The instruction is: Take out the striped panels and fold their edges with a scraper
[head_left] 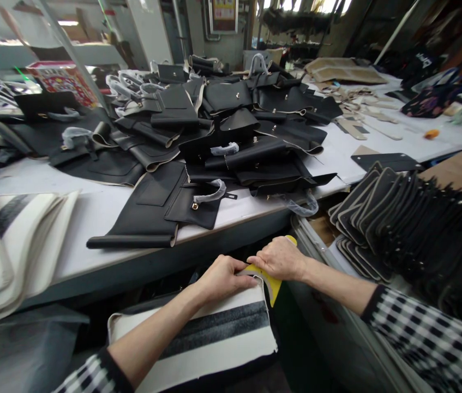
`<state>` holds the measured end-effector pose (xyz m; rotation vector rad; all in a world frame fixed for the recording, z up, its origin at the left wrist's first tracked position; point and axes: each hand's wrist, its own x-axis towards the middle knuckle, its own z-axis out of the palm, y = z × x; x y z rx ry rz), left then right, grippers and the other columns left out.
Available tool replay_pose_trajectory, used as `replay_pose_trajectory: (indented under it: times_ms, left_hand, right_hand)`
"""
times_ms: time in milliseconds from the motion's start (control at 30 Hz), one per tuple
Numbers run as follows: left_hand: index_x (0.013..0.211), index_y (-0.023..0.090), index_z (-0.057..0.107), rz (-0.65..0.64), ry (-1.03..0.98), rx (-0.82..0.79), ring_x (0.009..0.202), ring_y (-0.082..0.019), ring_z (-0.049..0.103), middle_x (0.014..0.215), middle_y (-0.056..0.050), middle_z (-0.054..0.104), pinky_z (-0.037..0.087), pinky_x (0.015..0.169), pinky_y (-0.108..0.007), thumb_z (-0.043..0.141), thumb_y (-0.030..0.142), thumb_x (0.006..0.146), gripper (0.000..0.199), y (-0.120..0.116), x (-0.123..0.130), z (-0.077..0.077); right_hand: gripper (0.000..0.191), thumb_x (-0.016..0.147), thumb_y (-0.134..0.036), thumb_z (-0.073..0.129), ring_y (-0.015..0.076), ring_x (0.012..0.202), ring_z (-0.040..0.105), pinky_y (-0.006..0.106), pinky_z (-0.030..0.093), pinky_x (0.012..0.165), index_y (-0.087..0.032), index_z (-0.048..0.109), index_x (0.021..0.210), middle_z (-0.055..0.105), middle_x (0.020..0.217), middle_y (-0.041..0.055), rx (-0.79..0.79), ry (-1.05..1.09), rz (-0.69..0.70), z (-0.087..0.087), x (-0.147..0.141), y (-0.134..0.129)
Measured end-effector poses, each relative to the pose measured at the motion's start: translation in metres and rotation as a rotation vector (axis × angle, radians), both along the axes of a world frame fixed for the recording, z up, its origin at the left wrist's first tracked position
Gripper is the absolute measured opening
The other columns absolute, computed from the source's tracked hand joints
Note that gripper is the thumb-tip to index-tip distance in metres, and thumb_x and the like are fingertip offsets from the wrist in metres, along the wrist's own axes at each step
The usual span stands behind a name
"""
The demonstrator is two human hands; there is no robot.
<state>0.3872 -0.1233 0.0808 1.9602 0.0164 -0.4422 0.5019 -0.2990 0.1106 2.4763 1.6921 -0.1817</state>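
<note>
My right hand is closed around a flat yellow tool with a curved, pointed lower end; I cannot make out its exact kind. The tool lies against the top right corner of a white bag panel with a black stripe, which rests in front of me below the table edge. With thumb and fingers pressed together, my left hand pinches the panel's upper edge near that corner, close beside the tool. My left forearm crosses over part of the panel.
A pile of black leather bag parts with plastic-wrapped handles covers the white table. More white striped panels lie at left. On the right, rows of black pieces stand in a box beside a metal rail.
</note>
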Motion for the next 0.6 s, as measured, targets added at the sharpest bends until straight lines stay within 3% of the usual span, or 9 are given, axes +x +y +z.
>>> replay_pose_trajectory:
  times_ms: [200, 433, 600]
  left_hand:
    - [0.072, 0.013, 0.070, -0.039, -0.022, 0.042, 0.057, -0.009, 0.031, 0.058, 0.006, 0.035, 0.020, 0.050, -0.025, 0.064, 0.046, 0.084, 0.035, 0.000, -0.001, 0.000]
    - [0.063, 0.014, 0.061, -0.121, -0.147, 0.222, 0.050, -0.008, 0.032, 0.052, 0.006, 0.035, 0.020, 0.051, -0.026, 0.060, 0.042, 0.089, 0.038, -0.005, 0.000, 0.004]
    - [0.071, 0.016, 0.067, -0.171, -0.216, 0.373, 0.054, -0.012, 0.047, 0.059, -0.001, 0.058, 0.027, 0.054, -0.027, 0.056, 0.045, 0.094, 0.038, -0.009, -0.003, 0.005]
  right_hand:
    - [0.069, 0.105, -0.049, 0.021, 0.0249, 0.071, 0.072, 0.033, 0.030, 0.057, -0.019, 0.078, 0.078, 0.076, 0.079, 0.0112, -0.009, 0.047, -0.022, -0.005, -0.004, 0.000]
    - [0.067, 0.105, -0.047, 0.023, 0.0267, 0.073, 0.073, 0.033, 0.032, 0.058, -0.021, 0.078, 0.078, 0.076, 0.079, 0.0111, -0.014, 0.056, -0.080, -0.013, -0.012, -0.003]
    - [0.065, 0.105, -0.045, 0.025, 0.0282, 0.075, 0.073, 0.033, 0.035, 0.059, -0.020, 0.079, 0.078, 0.076, 0.079, 0.0121, -0.030, 0.068, -0.128, -0.018, -0.017, -0.007]
